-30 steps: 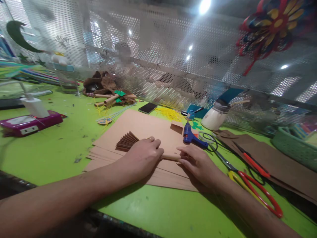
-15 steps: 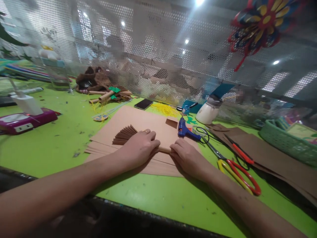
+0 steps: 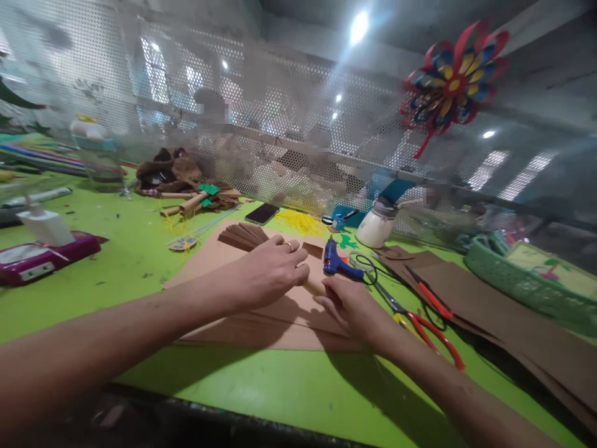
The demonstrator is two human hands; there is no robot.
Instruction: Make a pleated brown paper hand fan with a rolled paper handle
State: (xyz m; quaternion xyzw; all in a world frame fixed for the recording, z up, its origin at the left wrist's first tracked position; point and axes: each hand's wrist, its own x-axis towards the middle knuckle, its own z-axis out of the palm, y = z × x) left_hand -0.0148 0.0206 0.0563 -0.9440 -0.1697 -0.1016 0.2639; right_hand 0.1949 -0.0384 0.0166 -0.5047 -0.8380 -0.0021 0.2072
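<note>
A rolled paper tube (image 3: 316,285) is gripped at both ends, tilted slightly above stacked light-brown paper sheets (image 3: 205,261). My left hand (image 3: 275,270) is closed around its far end, and my right hand (image 3: 347,305) pinches the near end. Beyond my left fingers spreads a pleated brown paper fan (image 3: 242,236); my left hand hides where it meets the tube. Just past my right hand lies a blue glue gun (image 3: 338,262), and a small folded brown paper piece (image 3: 313,247) is beside it. Red-and-yellow-handled scissors (image 3: 422,323) rest right of my right hand.
On the green table, a purple power strip (image 3: 51,258) stands left. At the back are a phone (image 3: 262,213), yellow shreds (image 3: 301,221) and a white bottle (image 3: 375,224). Dark-brown sheets (image 3: 504,298), a red-handled tool (image 3: 433,298) and a green basket (image 3: 513,280) lie right.
Both hands have lifted the tube and tilted it, and the pleated fan has moved away from me with it. The view has turned slightly up and to the right.
</note>
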